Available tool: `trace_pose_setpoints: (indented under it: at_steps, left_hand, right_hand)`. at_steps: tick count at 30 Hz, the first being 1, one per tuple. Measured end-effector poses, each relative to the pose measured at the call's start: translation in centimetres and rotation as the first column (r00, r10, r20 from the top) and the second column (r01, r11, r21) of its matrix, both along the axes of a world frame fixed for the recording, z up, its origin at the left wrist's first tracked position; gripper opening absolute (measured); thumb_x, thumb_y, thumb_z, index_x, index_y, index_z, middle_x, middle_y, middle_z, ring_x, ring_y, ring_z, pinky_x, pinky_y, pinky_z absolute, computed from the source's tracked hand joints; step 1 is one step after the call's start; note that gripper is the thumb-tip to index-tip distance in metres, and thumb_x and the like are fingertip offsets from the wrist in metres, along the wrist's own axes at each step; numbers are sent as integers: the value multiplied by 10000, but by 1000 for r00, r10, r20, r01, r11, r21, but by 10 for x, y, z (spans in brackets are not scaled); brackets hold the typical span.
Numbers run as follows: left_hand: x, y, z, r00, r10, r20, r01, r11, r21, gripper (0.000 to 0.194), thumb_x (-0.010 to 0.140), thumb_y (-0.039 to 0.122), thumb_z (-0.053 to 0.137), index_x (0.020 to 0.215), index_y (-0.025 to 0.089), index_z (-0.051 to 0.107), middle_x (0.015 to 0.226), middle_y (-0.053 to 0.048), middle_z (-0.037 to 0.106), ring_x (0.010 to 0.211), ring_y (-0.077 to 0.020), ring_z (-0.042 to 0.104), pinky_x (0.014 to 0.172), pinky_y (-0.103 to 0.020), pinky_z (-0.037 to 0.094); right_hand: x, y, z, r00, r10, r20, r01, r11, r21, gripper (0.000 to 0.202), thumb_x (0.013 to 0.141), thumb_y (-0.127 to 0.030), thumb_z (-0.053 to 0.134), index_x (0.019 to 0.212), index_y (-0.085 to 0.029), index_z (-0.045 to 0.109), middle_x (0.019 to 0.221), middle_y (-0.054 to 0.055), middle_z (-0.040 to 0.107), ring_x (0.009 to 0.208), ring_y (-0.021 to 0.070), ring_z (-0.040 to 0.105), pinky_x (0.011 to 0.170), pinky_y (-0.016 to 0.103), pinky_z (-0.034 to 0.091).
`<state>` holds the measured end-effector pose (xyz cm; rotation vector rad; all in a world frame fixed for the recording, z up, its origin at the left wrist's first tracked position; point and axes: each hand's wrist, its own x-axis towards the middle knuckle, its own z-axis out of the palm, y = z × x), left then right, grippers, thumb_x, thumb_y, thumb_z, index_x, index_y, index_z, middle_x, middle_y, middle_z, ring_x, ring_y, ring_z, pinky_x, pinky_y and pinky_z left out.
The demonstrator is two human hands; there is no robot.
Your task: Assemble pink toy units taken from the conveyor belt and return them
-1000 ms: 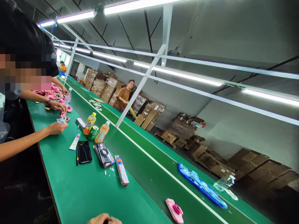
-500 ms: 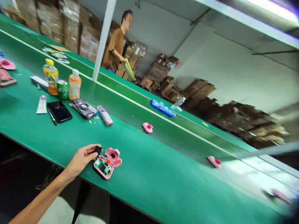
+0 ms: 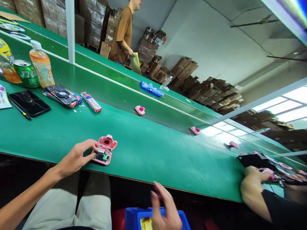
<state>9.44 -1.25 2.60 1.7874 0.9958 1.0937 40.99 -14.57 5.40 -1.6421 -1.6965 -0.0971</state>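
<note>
On the green table, my left hand (image 3: 76, 157) pinches a small silvery-grey block (image 3: 100, 150) above an opened pink camera-shaped case. The lower half of the case (image 3: 105, 161) shows a green circuit board, and the pink other half (image 3: 107, 142) lies just behind it. My right hand (image 3: 165, 207) is off the table's front edge, over a blue bin (image 3: 133, 218) with something yellow inside. Its fingers are apart and slightly blurred, with nothing seen between them.
Phones, a small box (image 3: 91, 102), bottles and a green can (image 3: 26, 74) stand at the left. Closed pink cases (image 3: 140, 110) and a blue tray (image 3: 152, 89) sit farther back. Another person's arm (image 3: 254, 188) works at the right; a person in brown (image 3: 122, 35) stands behind.
My right hand has come into view above the blue bin. The block in my left hand has turned and sits lower over the case. The view has swung right, showing another person's arms.
</note>
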Motion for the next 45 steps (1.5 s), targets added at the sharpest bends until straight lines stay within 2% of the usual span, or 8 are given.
trace_pose_setpoints:
  at_steps: [2, 4, 6, 9, 21, 26, 34, 45]
  left_hand:
    - [2, 0, 2, 999, -43, -7, 43, 998, 43, 89, 953, 222, 559, 879, 204, 605, 1106, -53, 708, 1046, -185, 671, 908, -275, 510]
    - [5, 1, 4, 998, -71, 3, 70, 995, 66, 84, 965, 200, 552, 901, 201, 607, 1102, -55, 702, 1043, -177, 663, 914, -271, 500]
    - [7, 1, 6, 997, -79, 23, 76, 993, 85, 97, 978, 194, 549, 898, 199, 604, 1069, -49, 694, 1023, -169, 655, 907, -265, 491]
    - [6, 2, 9, 995, -98, 30, 95, 990, 101, 84, 984, 245, 588, 924, 197, 623, 1077, -54, 669, 1037, -177, 633, 927, -279, 480]
    - [8, 10, 2, 995, -77, 66, 84, 990, -110, 195, 944, 372, 654, 1011, 189, 651, 993, -40, 668, 893, -182, 626, 853, -312, 509]
    - [-3, 11, -1, 980, -161, -112, 164, 986, 10, 479, 915, 330, 712, 1362, 259, 555, 1324, -89, 595, 1260, -258, 524, 1090, -445, 457]
    - [8, 9, -11, 949, 177, -263, -120, 969, 217, 237, 1041, 216, 479, 1056, 181, 713, 1112, -86, 636, 1077, -230, 590, 988, -421, 519]
    - [15, -1, -12, 961, 120, -251, -92, 988, 120, 261, 1060, 212, 417, 1037, 180, 674, 1053, -53, 639, 928, -174, 652, 852, -310, 549]
  right_hand:
    - [-42, 51, 15, 942, 337, 11, -335, 939, -74, 302, 979, -294, 609, 1278, -272, 640, 1262, 106, 699, 1144, 253, 689, 946, 390, 587]
    - [-83, 99, 30, 811, 584, -29, -571, 780, -255, 232, 974, -234, 616, 1200, -232, 664, 1215, 96, 716, 1153, 223, 673, 981, 362, 554]
    - [-109, 133, 42, 726, 680, -104, -658, 644, -389, 135, 946, -169, 647, 1070, -204, 690, 1074, 61, 749, 989, 184, 704, 878, 303, 556]
    - [-120, 155, 49, 703, 675, -221, -686, 564, -459, 129, 884, -72, 694, 946, -184, 702, 927, 1, 756, 795, 125, 689, 741, 223, 508]
    - [-106, 140, 26, 771, 603, -205, -636, 708, -306, 216, 835, -91, 763, 979, -250, 790, 952, 5, 800, 887, 167, 742, 840, 275, 566]
    - [-98, 132, 12, 805, 516, -293, -589, 752, -295, 216, 854, -149, 757, 1007, -296, 797, 954, -7, 796, 857, 177, 753, 834, 311, 607]
    - [-103, 121, 3, 816, 447, -366, -543, 811, -219, 176, 895, -212, 726, 1039, -291, 793, 1014, 15, 792, 933, 185, 749, 872, 322, 615]
    - [-112, 101, -11, 848, 473, -240, -519, 832, -195, 230, 954, -186, 645, 1107, -298, 775, 1053, 29, 790, 950, 195, 718, 820, 357, 643]
